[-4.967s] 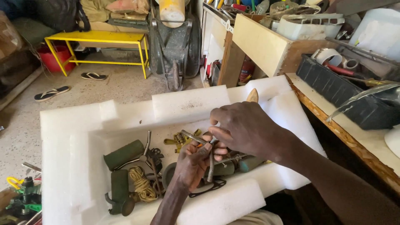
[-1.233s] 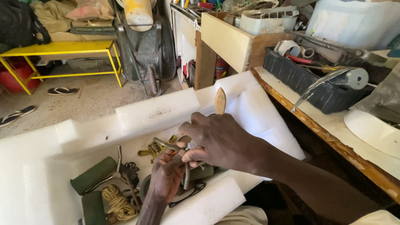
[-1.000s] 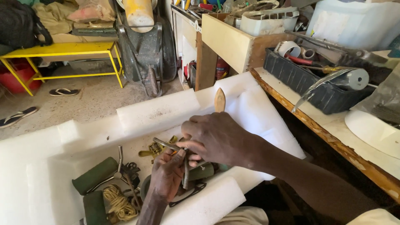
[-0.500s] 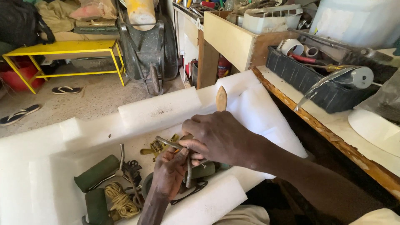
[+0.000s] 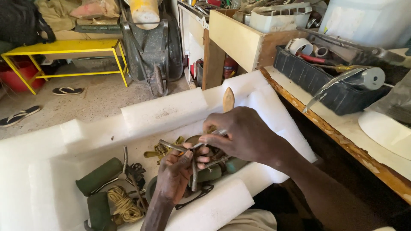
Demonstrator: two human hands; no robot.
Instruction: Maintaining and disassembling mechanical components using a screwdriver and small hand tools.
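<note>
A bent metal rod (image 5: 193, 169) is pinched upright in the grip of the left hand (image 5: 175, 175), above the white foam tray (image 5: 162, 112). A thin metal tool (image 5: 209, 137) is pinched by the right hand (image 5: 244, 137) and set against the rod's top; the joining looks underway, not finished. Green cylinders (image 5: 99, 176) and coiled rope (image 5: 122, 205) lie in the tray. A cluttered wooden tabletop (image 5: 342, 141) stands at right.

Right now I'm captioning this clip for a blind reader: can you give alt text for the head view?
Two hands work a small metal tool over a white foam tray of parts: the left hand grips it from below, the right hand pinches its upper end. In the tray lie green cylinders and a yellow rope coil; a cluttered workbench stands at right.
</note>
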